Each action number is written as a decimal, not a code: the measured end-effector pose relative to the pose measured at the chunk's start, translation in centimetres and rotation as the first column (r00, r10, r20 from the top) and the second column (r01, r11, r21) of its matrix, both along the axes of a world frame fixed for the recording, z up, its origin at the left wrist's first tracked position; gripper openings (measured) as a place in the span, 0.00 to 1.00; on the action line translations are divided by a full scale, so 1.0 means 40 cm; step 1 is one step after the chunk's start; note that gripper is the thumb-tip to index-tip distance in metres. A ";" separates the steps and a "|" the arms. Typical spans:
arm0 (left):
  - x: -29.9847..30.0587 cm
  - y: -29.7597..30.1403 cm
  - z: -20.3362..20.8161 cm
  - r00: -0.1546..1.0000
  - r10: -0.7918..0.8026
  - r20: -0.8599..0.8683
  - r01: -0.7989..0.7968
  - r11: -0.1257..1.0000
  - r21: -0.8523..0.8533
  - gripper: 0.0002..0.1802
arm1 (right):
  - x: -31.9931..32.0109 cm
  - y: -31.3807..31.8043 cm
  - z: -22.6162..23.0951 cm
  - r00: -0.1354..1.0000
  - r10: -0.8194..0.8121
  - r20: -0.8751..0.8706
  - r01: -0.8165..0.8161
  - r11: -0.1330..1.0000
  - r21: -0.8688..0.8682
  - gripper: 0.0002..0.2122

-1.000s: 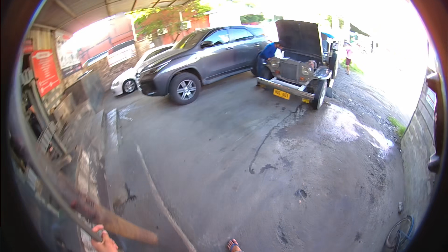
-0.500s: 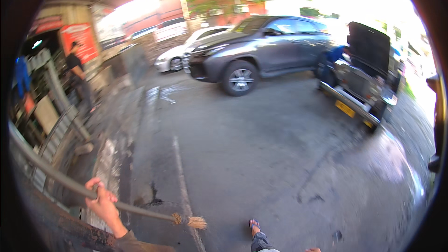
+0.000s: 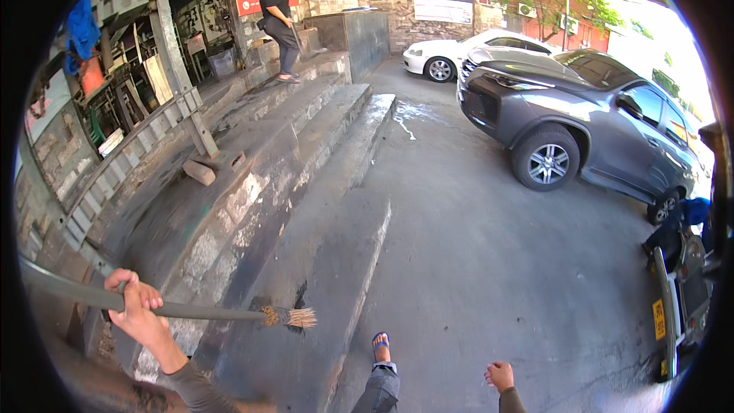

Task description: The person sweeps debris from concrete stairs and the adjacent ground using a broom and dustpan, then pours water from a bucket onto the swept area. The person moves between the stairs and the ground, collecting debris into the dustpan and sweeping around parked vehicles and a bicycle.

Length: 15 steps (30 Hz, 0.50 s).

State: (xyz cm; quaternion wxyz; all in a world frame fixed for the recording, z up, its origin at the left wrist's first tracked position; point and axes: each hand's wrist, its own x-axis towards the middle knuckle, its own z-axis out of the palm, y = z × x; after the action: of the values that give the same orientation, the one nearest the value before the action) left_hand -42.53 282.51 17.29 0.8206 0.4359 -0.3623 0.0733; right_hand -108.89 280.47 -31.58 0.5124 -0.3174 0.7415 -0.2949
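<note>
My left hand (image 3: 139, 310) is wrapped around the long grey pole of a stick broom (image 3: 214, 312). The pole enters from the left edge, and its short tan bristles (image 3: 303, 318) are bound to the tip, in front of the concrete step. At the lower edge, my right hand (image 3: 499, 376) hangs over the pavement with its fingers loosely curled and nothing visible in them. Between the hands shows my foot in a blue flip-flop (image 3: 381, 346), on the grey ground.
Stained concrete steps (image 3: 306, 160) climb on the left toward a metal frame (image 3: 172, 53) and a cluttered workshop. A person in black (image 3: 277, 23) stands up there. A grey SUV (image 3: 566, 107), a white car (image 3: 451, 57) and another vehicle's front (image 3: 680, 283) stand right.
My view has swung left, so the steps and workshop fill more of it and the cars sit farther right. My right hand has come further into view; my left keeps its hold on the broom.
</note>
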 end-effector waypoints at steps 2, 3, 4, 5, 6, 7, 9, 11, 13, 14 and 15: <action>0.051 -0.169 -0.010 1.000 0.026 0.016 -0.026 1.000 0.000 0.05 | 0.104 -0.245 0.019 0.998 0.059 -0.022 -0.061 0.995 -0.074 0.09; 0.076 -0.261 -0.014 0.999 0.035 0.022 -0.035 0.999 0.008 0.05 | 0.151 -0.335 0.022 0.994 0.109 -0.027 -0.110 0.993 -0.049 0.09; 0.110 -0.365 -0.002 0.999 0.030 0.035 -0.030 1.000 -0.001 0.04 | 0.198 -0.416 0.022 0.988 0.151 -0.020 -0.151 0.987 -0.054 0.09; 0.143 -0.490 0.007 0.999 -0.009 0.044 0.009 1.000 -0.005 0.04 | 0.233 -0.515 0.020 0.979 0.203 -0.011 -0.203 0.970 -0.134 0.08; 0.169 -0.599 0.015 1.000 0.004 0.015 -0.004 1.000 -0.005 0.04 | 0.270 -0.561 0.011 0.980 0.129 0.150 -0.107 0.984 -0.144 0.08; 0.193 -0.702 0.030 1.000 0.013 -0.006 -0.013 0.999 0.033 0.04 | 0.291 -0.597 0.005 0.984 0.103 0.142 -0.106 0.994 0.016 0.07; 0.228 -0.915 0.070 0.999 -0.035 0.003 0.035 0.998 0.055 0.05 | 0.341 -0.700 -0.020 0.985 0.083 0.151 -0.105 0.984 0.141 0.07; 0.255 -1.116 0.104 0.997 -0.079 0.013 0.078 0.996 0.042 0.05 | 0.403 -0.774 -0.053 0.993 0.110 -0.035 -0.097 0.963 0.252 0.09; 0.278 -1.313 0.120 0.997 -0.081 0.014 0.081 0.996 0.031 0.04 | 0.442 -0.891 -0.077 0.996 0.085 -0.016 -0.073 0.927 0.368 0.09; 0.286 -1.406 0.120 0.996 -0.083 0.035 0.082 0.996 0.020 0.04 | 0.462 -0.957 -0.083 0.998 0.064 0.022 -0.068 0.917 0.394 0.09; 0.295 -1.501 0.115 0.995 -0.094 0.021 0.093 0.995 0.029 0.04 | 0.485 -1.038 -0.089 0.998 0.055 0.043 -0.067 0.912 0.404 0.09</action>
State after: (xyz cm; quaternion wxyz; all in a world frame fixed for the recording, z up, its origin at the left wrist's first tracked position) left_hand -30.72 222.47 21.89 0.8129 0.4291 -0.3922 0.0346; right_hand -89.50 238.95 -35.12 0.5873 -0.2227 0.7683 -0.1235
